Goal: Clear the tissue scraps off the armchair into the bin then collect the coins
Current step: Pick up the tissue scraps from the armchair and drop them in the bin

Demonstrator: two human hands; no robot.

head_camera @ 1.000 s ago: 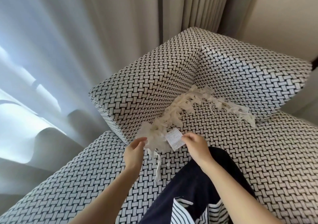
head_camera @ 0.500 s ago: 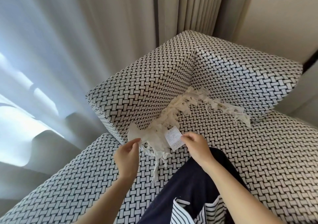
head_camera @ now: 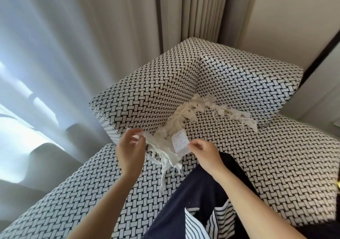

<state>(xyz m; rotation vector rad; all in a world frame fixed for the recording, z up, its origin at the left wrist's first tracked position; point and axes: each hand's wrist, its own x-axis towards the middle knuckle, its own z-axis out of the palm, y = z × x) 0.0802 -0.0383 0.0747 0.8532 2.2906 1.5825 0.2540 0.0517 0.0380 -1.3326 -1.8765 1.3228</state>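
Tissue scraps (head_camera: 185,117) lie in a ragged cream line along the crease where the armchair (head_camera: 266,165) seat meets its back and arm cushions, running from the far corner toward the person. The near end of the line is lifted off the seat as a white bunch (head_camera: 163,146), stretched between the 2 grips, with thin strips dangling from it down to the seat. The left grip (head_camera: 131,150) pinches the bunch's left edge between thumb and curled fingers; that edge is motion-blurred. The right grip (head_camera: 204,154) pinches the lower right corner of a small printed slip (head_camera: 180,143), which lies against the bunch's right side. Both forearms reach in from the bottom of the view. Below the right grip a leg in dark trousers (head_camera: 198,198) overlaps the seat, and a striped cloth (head_camera: 200,224) shows at the bottom edge. The chair's cover is a black-and-white basket-weave print. Behind it hang a sheer curtain (head_camera: 64,55), bright with daylight, and a heavier beige drape (head_camera: 198,9) next to a plain wall (head_camera: 294,18).
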